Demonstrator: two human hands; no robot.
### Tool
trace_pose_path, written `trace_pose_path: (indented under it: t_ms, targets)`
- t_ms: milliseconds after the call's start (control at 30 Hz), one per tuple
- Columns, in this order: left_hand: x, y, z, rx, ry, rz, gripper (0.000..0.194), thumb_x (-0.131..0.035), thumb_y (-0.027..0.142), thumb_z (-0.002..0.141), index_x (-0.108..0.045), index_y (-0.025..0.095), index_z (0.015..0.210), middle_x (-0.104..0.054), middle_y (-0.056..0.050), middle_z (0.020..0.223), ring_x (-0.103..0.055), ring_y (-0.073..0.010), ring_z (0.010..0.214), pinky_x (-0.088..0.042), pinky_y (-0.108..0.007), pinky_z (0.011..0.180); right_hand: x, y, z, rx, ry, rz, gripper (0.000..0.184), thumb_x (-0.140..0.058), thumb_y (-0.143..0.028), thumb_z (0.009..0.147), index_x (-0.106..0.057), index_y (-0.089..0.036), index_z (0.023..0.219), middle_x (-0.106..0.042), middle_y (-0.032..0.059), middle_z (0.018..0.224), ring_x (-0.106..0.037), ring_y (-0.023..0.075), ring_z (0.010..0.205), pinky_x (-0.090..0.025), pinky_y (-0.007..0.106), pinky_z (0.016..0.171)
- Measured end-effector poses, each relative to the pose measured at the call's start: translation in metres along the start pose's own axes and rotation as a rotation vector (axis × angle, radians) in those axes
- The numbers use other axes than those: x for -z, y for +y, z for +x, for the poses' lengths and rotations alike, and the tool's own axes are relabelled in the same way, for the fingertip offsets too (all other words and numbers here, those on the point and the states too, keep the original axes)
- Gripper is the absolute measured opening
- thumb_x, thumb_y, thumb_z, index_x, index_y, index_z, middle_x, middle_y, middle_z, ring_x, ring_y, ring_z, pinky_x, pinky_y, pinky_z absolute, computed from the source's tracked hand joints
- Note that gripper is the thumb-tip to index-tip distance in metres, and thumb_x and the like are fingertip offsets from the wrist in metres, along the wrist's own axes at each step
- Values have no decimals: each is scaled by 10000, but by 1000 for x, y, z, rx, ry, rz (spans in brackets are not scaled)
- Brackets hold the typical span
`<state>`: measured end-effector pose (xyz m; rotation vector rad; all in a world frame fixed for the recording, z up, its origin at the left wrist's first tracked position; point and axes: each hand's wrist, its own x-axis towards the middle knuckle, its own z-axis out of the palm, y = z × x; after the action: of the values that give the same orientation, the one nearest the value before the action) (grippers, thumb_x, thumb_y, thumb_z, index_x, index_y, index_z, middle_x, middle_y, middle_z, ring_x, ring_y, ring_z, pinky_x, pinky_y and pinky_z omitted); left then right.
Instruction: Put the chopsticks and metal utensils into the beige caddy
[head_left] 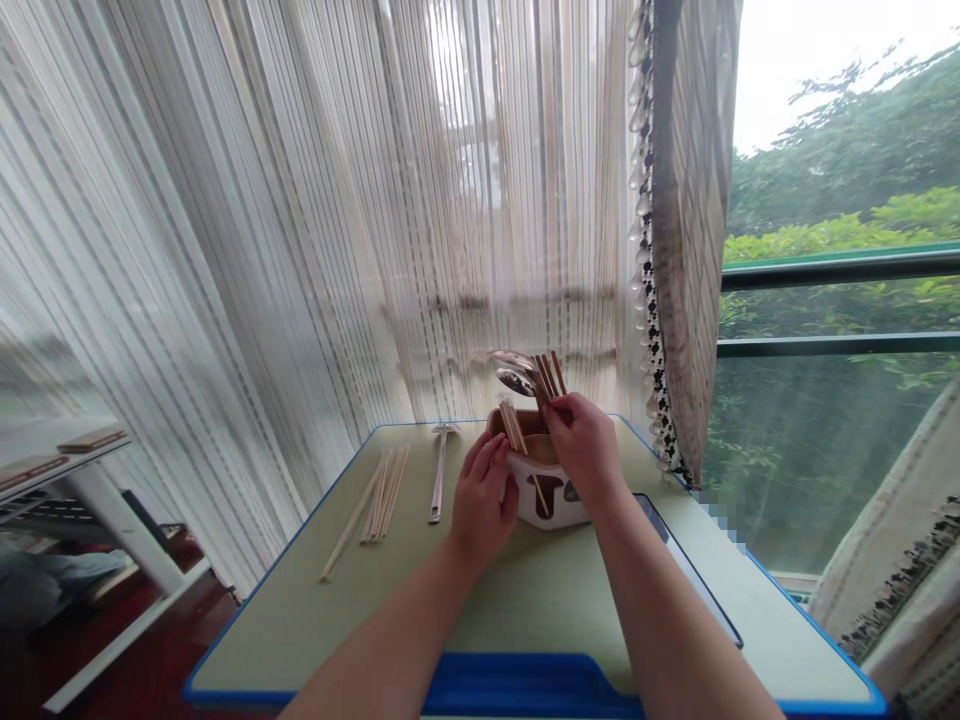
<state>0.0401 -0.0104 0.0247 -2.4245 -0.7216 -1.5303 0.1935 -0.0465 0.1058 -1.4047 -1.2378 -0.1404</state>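
Note:
A white utensil holder (525,508) with brown inner walls stands near the back of the small table. My left hand (484,490) grips its left side, with the fingertips at the rim beside some light wooden chopsticks (513,425) standing inside. Over the right part of the holder, my right hand (589,440) is closed at the handles of metal spoons (516,380), whose bowls point up and left. Dark brown chopsticks (551,373) rise just behind these fingers. Whether the hand also holds them is hidden. The lower ends of the utensils are out of sight.
Several light chopsticks (384,495) lie on the left of the green, blue-edged table (300,610). Between them and the holder lies a metal utensil with a long handle (438,480). A dark-edged tablet or phone (694,575) lies right. Striped curtains (337,250) hang behind.

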Motion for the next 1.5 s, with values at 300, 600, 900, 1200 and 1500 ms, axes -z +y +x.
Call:
trace_pose_path:
  t_ms: [300,600,900,1200,1500]
  targets:
    - [3,2,0,1,-1,55,500,-481,135,804,-426,167,1300,-492,-122,1312,-348,-262,1298,-357,-477,1023,-2,14,5,-38,-142,-73,134,-523,-235,721,-646,-211,770,-685,21,726,-616,161,700,-430,248,645]
    - [3,1,1,-2,12,53,483,-478,145,809,-441,171,1290,-507,-121,1296,-375,-267,1280,-367,-484,1011,-1,13,6,-40,-199,-138,181,-528,-230,723,-689,-206,805,-700,35,759,-625,163,731,-432,251,676]
    - [3,0,2,9,18,35,480,-477,141,808,-445,183,1286,-516,-115,1290,-384,-270,1274,-369,-503,1001,-2,11,3,-20,-165,-119,176,-529,-273,738,-685,-204,781,-696,40,732,-625,175,705,-442,271,652]
    - [3,3,1,85,105,12,512,-491,188,821,-355,150,1313,-416,-174,1343,-357,-267,1284,-356,-481,1013,1,6,1,-8,-167,-151,200,-509,-316,766,-674,-205,780,-687,34,715,-618,177,702,-420,274,632]
    - [37,-39,18,352,434,60,302,-498,257,819,-473,161,1104,-527,-123,1128,-552,-196,975,-480,-343,792,-3,-14,-17,328,168,-71,240,-454,-181,786,-587,-200,984,-622,87,1003,-587,196,879,-459,330,786]
